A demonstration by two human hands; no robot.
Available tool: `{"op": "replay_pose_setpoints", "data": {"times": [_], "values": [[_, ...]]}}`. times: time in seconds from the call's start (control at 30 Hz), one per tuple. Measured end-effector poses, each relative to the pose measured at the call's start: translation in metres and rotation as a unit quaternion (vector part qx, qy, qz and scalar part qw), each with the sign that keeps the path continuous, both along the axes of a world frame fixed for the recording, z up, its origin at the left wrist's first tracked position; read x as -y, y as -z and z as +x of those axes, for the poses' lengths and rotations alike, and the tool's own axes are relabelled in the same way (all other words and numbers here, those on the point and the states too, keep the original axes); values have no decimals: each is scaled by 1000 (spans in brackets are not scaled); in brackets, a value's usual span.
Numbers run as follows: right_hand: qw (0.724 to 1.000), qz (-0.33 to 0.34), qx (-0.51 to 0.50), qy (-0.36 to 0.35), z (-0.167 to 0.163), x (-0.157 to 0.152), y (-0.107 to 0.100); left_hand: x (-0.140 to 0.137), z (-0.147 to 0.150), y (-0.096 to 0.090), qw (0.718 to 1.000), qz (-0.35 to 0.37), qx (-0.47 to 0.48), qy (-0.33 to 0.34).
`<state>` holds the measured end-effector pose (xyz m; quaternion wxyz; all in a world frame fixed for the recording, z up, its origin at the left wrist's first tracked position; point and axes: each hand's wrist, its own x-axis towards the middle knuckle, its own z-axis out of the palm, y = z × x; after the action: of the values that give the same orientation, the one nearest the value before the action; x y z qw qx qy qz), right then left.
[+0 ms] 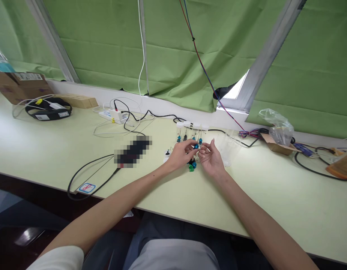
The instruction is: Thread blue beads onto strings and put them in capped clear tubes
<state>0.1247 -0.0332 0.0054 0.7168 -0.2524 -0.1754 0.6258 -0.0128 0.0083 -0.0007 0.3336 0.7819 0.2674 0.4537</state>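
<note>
One blue piece [196,146] pinched in left hand [181,153], right hand [212,160] just beside it, its hold unclear

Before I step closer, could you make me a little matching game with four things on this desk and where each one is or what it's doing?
1. left hand
2. clear plastic bag
3. black band
4. blue-bordered sticker

A. by the front edge of the table
B. pinching a small blue piece
C. at the back left, in front of a flat cardboard box
D. in a small open carton on the right

Right pairs: 1-B, 2-D, 3-C, 4-A
</note>
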Motion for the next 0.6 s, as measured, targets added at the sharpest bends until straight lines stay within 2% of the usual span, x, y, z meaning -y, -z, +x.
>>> {"op": "replay_pose_setpoints", "data": {"times": [0.6], "values": [[1000,-3,23,-2,1,-1,2,-2,1,2,1000,10,16,6]]}}
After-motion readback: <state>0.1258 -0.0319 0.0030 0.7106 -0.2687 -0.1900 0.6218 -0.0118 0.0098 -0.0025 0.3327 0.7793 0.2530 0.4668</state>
